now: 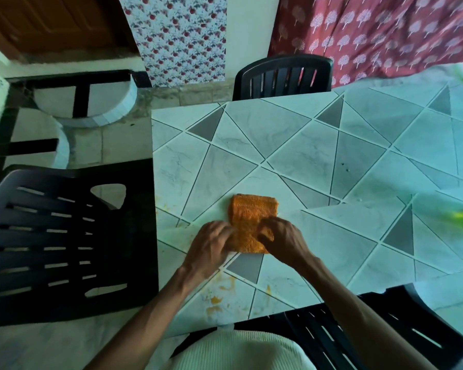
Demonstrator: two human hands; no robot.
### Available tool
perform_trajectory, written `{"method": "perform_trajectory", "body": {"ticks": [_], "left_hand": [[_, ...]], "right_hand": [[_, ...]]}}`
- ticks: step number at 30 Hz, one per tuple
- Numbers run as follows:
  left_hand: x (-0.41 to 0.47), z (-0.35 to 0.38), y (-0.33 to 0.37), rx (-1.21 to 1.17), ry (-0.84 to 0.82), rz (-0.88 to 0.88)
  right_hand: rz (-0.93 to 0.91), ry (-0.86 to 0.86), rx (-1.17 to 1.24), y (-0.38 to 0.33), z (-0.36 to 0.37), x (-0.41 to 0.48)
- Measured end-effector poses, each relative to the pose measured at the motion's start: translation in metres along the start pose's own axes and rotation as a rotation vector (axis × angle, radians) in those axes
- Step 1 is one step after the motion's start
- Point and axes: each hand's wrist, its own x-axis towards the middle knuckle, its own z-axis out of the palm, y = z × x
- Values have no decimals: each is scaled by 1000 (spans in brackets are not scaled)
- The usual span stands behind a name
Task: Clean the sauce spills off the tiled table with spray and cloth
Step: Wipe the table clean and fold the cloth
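Your left hand and right hand both pinch the near edge of the folded orange cloth with closed fingers; it lies flat on the tiled worktop, orange sauce spills nearer you

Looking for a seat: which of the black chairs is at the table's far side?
The black plastic chair in front of the red patterned curtain; the others stand at the table's left and near sides.
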Motion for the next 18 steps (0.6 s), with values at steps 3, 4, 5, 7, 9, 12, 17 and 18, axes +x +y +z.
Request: {"method": "perform_trajectory", "body": {"ticks": [3,4,5,7,9,12,17,18], "left_hand": [[4,-13,-31,60,95,-233],[5,-16,-42,97,94,-310],[4,-18,-53,121,70,-379],[1,-18,-70,120,13,-456],[-4,-17,-79,92,-45,-472],[-7,-15,-87,48,-71,-458],[-10,-14,-89,-18,-19,-446],[-9,-14,-89,-26,-15,-450]], "right_hand": [[125,140,-86,-20,22,26],[166,117,-113,-26,32,34],[191,86,-130,-30,45,41],[199,53,-166,-33,63,48],[198,63,-197,-25,67,45],[272,119,-184,7,53,43],[460,181,-125,77,0,88],[453,186,-124,75,-4,105]]}}
